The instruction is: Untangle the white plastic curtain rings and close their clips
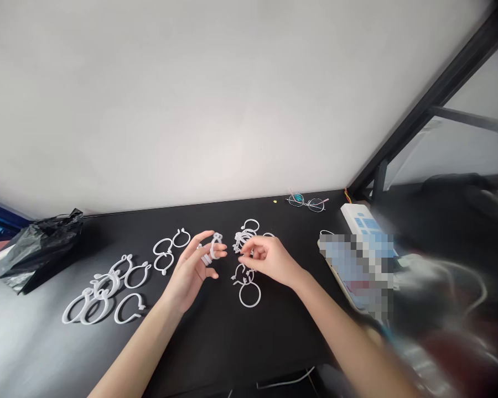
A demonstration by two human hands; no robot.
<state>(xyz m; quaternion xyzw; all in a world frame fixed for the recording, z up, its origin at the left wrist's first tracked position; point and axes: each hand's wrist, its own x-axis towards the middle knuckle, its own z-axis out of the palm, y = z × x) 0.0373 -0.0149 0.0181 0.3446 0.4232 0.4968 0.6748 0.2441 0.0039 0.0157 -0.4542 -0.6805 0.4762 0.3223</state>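
Note:
Several white rings [217, 247] hang around the fingers of my left hand [193, 272], whose fingers are spread and bent a little. My right hand [271, 258] is over a small pile of white rings [244, 240] at the centre, thumb and index finger close together; what they hold, if anything, is too small to make out. Just below the right hand lies a larger-looking white ring [249, 294]. To the left of my left hand are more white rings [164, 262], and farther left a larger group of white rings [95, 307] lies on the black table [216, 342].
A black plastic bag [41, 251] sits at the left. Glasses [307, 203] lie near the wall. At the right are a white and blue box [363, 221], a partly pixelated flat object [344, 284] and a black metal frame [423, 99].

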